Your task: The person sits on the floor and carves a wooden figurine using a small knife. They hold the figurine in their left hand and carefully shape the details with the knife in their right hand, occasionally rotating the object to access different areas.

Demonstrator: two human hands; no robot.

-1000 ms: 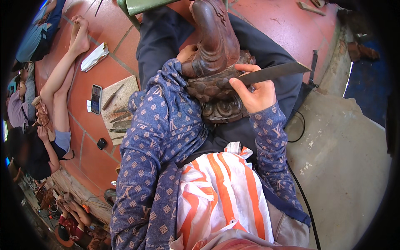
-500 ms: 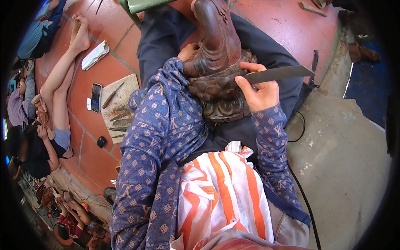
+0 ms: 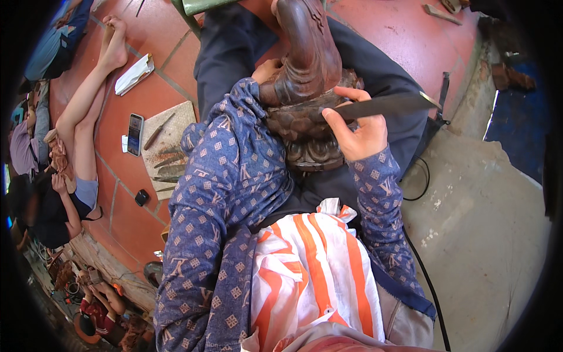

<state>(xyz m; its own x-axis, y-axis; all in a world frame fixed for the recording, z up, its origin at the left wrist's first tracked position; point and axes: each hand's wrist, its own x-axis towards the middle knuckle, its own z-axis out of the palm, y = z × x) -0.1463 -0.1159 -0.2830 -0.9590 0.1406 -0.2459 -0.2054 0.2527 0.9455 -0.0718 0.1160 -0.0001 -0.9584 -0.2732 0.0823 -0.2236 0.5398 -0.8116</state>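
Observation:
A dark brown wooden statue [image 3: 308, 64] with a carved, petalled base [image 3: 314, 154] stands between my legs. My left hand [image 3: 267, 71] is wrapped against its left side, steadying it, with the fingertips hidden behind the wood. In my right hand [image 3: 359, 128] is a long, flat, dark steel carving blade [image 3: 387, 107], gripped between thumb and fingers. One end of the blade meets the rim above the petals. Its other end, slanted and bright at the edge, points right, away from the statue.
Left of me, several carving tools [image 3: 170, 159] lie on a woven mat [image 3: 176, 120]. A phone [image 3: 135, 135], a small black case [image 3: 141, 198] and a white packet [image 3: 134, 74] rest on the tiles. A barefoot person [image 3: 88, 117] sits there. A black cable [image 3: 428, 276] runs along my right.
My right hand and the blade have shifted slightly left along the statue's rim, and the blade has turned a little in the grip. My left hand stays on the statue.

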